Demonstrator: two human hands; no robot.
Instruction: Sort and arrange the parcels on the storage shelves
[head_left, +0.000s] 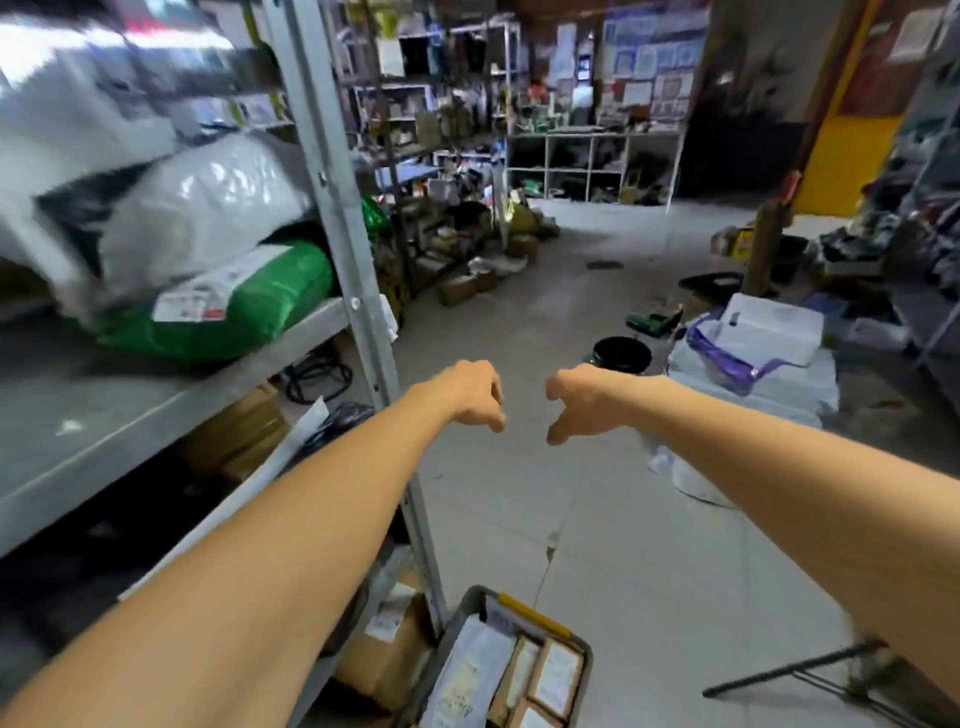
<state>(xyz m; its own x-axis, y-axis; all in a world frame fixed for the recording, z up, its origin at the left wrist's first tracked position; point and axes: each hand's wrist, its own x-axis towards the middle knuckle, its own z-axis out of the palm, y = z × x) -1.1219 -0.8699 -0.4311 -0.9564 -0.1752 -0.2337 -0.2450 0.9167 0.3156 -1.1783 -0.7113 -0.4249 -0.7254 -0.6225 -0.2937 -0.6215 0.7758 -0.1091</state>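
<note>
1. Head view, hands: the left hand (475, 395) and the right hand (582, 402) reach out over the floor, near each other. The fingers of both curl loosely downward and hold nothing.
2. Head view, parcels: a green parcel (249, 306) lies on the metal shelf (104, 415), with a white bagged parcel (208, 208) resting on it. Small carton parcels (556, 675) stand packed in a grey crate (462, 603) on the floor, just beside the shelf post.
3. Bagged parcels: they look soft, bulky and slick-skinned, and are probably floppy. Scoop from beneath with both hands rather than pinching the film.
4. Cartons: they look stiff and small, so gripping opposite edges one-handed should do. That corner is blurred, so their weight is a guess.
</note>
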